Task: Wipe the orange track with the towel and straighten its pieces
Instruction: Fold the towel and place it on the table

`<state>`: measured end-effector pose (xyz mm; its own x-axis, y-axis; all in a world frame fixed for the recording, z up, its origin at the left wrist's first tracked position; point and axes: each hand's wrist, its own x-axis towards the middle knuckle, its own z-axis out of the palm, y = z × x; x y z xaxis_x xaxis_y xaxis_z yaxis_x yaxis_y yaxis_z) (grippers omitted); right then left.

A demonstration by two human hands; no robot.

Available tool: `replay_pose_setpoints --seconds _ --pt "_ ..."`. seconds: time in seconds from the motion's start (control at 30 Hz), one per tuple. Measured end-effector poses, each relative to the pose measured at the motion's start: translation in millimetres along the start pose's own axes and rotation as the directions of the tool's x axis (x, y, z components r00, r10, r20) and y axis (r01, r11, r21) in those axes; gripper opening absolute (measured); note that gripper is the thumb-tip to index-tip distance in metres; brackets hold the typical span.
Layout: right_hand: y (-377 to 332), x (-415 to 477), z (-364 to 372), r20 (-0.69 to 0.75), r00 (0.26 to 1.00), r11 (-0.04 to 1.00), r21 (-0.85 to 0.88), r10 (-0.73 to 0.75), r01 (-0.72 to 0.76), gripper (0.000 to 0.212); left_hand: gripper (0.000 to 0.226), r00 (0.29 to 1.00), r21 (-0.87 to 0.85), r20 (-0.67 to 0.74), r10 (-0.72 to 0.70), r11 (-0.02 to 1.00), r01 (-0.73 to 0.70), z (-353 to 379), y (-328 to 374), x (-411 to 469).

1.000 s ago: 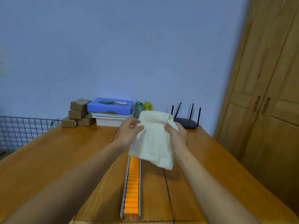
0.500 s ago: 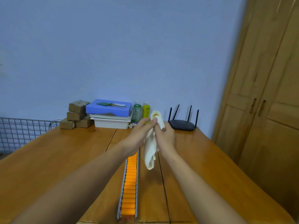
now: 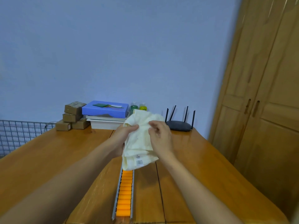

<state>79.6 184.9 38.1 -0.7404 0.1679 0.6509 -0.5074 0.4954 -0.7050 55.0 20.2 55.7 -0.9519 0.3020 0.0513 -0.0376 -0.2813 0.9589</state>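
A cream towel (image 3: 140, 139) hangs in the air above the table, bunched and partly folded, with a white label near its lower edge. My left hand (image 3: 120, 139) grips its left side and my right hand (image 3: 159, 138) pinches its upper right part. Below it the orange track (image 3: 124, 194), a row of orange rollers in a grey metal rail, runs along the wooden table (image 3: 48, 159) toward me. The towel hides the track's far end.
At the table's back stand stacked cardboard boxes (image 3: 73, 115), a blue box on white trays (image 3: 105, 110), two small bottles (image 3: 138, 107) and a black router (image 3: 178, 125). A wire grid (image 3: 19, 133) lies left; wooden cupboard doors (image 3: 267, 94) rise on the right.
The towel went from spread out to squeezed narrow between my hands, and is now opened wider again and folded over. Both hands stayed above the track's far part.
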Motion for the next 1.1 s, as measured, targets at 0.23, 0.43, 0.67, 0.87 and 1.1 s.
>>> replay_pose_setpoints --seconds 0.23,0.43,0.67,0.87,1.1 --pt "7.3 11.2 -14.0 0.175 0.847 0.778 0.338 0.501 -0.53 0.049 0.034 0.993 -0.123 0.026 -0.114 0.986 0.117 -9.0 12.2 -12.6" --pt "11.0 9.6 -17.7 0.086 0.93 0.848 0.387 0.358 -0.362 0.026 0.04 0.992 -0.203 0.047 -0.117 0.971 0.124 -17.5 10.4 -13.5" --pt "11.3 10.5 -18.1 0.013 0.942 0.867 0.386 0.336 -0.315 0.033 0.037 0.993 -0.215 0.043 -0.112 0.969 0.119 -16.7 8.7 -13.4" --pt "11.8 7.9 -18.5 0.008 0.94 0.866 0.384 0.342 -0.319 0.032 0.04 0.993 -0.177 0.036 -0.113 0.977 0.118 -18.4 7.0 -12.3" --pt "10.0 4.4 -24.0 -0.018 0.921 0.856 0.376 0.389 -0.354 0.035 0.046 0.997 -0.004 0.012 -0.073 0.997 0.073 -16.8 8.3 -12.6"
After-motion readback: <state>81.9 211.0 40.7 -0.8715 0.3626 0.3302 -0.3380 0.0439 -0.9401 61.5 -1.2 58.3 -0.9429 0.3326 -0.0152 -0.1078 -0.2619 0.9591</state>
